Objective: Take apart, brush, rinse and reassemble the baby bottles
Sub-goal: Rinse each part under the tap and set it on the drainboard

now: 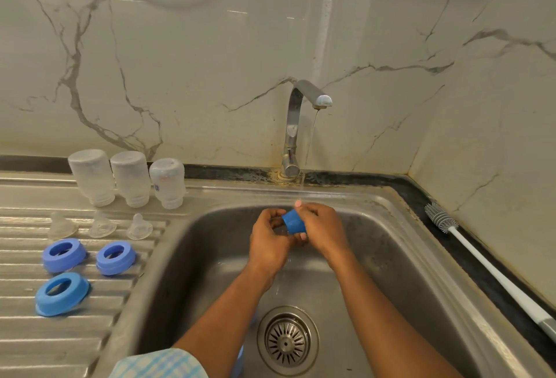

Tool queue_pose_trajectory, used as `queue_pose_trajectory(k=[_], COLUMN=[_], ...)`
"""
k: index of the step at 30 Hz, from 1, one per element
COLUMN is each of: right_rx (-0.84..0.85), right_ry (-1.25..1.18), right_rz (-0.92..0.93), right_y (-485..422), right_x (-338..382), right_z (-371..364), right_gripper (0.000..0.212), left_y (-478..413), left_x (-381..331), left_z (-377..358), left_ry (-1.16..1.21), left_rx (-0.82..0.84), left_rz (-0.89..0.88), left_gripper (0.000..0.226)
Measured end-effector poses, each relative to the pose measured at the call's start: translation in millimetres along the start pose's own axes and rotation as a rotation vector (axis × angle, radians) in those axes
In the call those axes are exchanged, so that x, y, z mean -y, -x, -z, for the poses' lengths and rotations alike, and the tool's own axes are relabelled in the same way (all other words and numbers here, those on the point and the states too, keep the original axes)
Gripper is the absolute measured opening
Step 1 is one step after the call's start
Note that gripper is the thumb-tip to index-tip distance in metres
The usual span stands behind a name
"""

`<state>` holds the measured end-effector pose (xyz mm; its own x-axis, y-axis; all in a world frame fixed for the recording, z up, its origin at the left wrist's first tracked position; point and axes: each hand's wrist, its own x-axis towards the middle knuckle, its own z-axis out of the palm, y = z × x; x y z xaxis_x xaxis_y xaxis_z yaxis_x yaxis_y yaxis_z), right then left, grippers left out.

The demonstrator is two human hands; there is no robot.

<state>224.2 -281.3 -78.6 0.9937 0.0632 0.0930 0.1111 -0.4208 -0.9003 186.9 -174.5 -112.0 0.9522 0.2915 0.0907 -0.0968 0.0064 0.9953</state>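
Note:
My left hand (269, 240) and my right hand (323, 227) both grip a small blue bottle cap (294, 221) over the sink, under a thin stream of water from the tap (296, 128). On the draining board three clear bottles (126, 177) stand upside down in a row at the back. In front of them lie three clear teats (102, 224). Nearer still lie three blue screw rings (115, 257). Part of another blue piece (239, 361) shows in the sink beneath my left forearm.
The steel sink basin (195, 272) has a round drain strainer (287, 340) near its front. A long white-handled bottle brush (481, 260) lies on the dark counter edge to the right. A marble wall rises behind and to the right.

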Motion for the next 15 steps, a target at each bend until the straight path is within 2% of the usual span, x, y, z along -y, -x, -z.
queue_pose_trajectory(k=[4, 9, 11, 15], right_rx=[-0.017, -0.115, -0.157, -0.066], right_ry=[0.093, 0.002, 0.010, 0.116], right_rz=[-0.016, 0.036, 0.036, -0.013], right_y=[0.6, -3.6, -7.2, -2.7], right_x=[-1.3, -2.3, -6.9, -0.4], right_z=[-5.0, 0.1, 2.2, 1.7], right_gripper=[0.048, 0.023, 0.031, 0.040], left_y=[-2.9, -2.0, 0.1, -0.1], left_x=[-0.2, -1.8, -4.4, -2.2], left_z=[0.7, -0.6, -2.5, 0.4], left_ry=[-0.051, 0.038, 0.054, -0.068], left_rx=[-0.058, 0.041, 0.063, -0.013], left_rz=[-0.050, 0.026, 0.072, 0.030], left_gripper=[0.048, 0.045, 0.038, 0.054])
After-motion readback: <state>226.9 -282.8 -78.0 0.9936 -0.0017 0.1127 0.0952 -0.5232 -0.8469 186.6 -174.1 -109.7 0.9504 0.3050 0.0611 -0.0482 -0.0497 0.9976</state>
